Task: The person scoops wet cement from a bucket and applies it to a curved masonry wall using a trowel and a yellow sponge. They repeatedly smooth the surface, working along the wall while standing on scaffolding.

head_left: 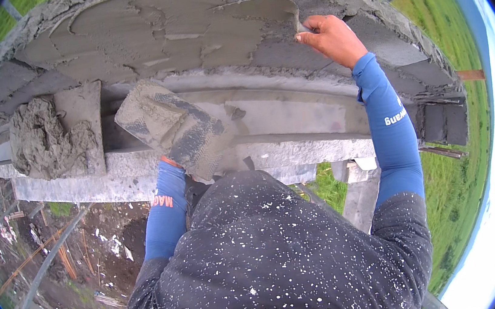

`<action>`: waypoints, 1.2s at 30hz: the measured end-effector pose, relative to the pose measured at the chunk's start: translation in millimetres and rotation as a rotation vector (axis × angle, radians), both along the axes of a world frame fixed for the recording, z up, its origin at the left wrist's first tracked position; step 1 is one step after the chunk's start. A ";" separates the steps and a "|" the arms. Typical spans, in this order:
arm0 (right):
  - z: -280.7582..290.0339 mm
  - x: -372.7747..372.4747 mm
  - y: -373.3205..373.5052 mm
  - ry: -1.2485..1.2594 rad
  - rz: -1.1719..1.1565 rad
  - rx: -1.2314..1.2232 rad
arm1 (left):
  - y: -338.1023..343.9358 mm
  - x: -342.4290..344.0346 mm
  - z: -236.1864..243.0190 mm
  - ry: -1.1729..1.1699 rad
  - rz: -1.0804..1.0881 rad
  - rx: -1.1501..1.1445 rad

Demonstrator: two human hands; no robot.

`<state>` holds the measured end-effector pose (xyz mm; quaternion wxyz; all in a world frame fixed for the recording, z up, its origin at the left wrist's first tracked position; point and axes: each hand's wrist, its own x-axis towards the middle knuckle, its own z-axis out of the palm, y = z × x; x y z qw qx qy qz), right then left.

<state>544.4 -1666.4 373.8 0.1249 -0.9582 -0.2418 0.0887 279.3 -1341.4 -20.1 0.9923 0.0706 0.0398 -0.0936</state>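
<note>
My right hand (332, 38) is closed on a trowel whose mortar-smeared blade (271, 10) lies against the wet grey wall (154, 28) at the far side. My left hand (170, 161) is mostly hidden under a plasterer's hawk (205, 129), a flat rectangular board with a lump of mortar (161, 118) on it. Only a bit of skin near the wrist shows there. The hawk is tilted and held between my body and the wall. Fresh mortar covers the middle and left of the wall; rougher, darker block shows right of the trowel.
A board (92, 120) bearing a big heap of mortar (44, 141) rests on the ledge at left. A curved concrete channel (291, 110) runs below the wall. Metal poles (47, 272) and littered ground (111, 243) lie far below; grass (435, 29) spreads beyond the wall.
</note>
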 end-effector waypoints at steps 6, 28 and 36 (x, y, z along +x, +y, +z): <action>-21.4 -88.4 26.3 -0.077 -0.028 0.333 | -41.4 49.1 15.3 -0.095 -0.024 -0.304; -117.4 -50.5 87.8 -0.089 -0.048 -0.196 | 81.9 -73.3 -1.4 0.161 0.258 0.428; -43.3 -93.1 113.1 -0.093 -0.102 0.240 | 26.6 -3.3 -12.5 0.030 0.096 0.058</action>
